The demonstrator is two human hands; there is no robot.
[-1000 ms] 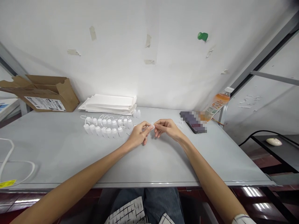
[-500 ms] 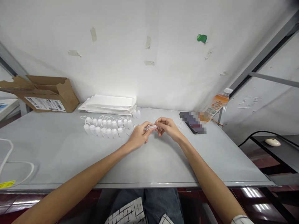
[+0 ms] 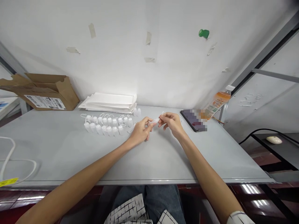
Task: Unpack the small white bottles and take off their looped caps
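Note:
My left hand (image 3: pixel 140 130) pinches a small translucent white plastic bottle (image 3: pixel 154 121), which lies tilted sideways above the table. Close against the bottle's right end, my right hand (image 3: pixel 172 123) has its fingertips pinched together on a thin white string (image 3: pixel 163 113). A bit of that string sticks up above the fingers; how it meets the bottle is hidden. Left of my hands, several similar small white bottles (image 3: pixel 104 129) stand in two rows, with white string loops at the back row. Two more small bottles (image 3: pixel 137 112) stand farther back.
Behind the rows lies a stack of white papers (image 3: pixel 109 102). An open cardboard box (image 3: pixel 46 93) is at the back left. To the right are a phone (image 3: pixel 192 119) and a bottle of orange drink (image 3: pixel 216 104). A white cable (image 3: pixel 17 159) lies at the left.
My right hand has shifted slightly right and up, and the string end now rises higher. The small bottle has moved a little right with my left fingers. The view has tilted slightly.

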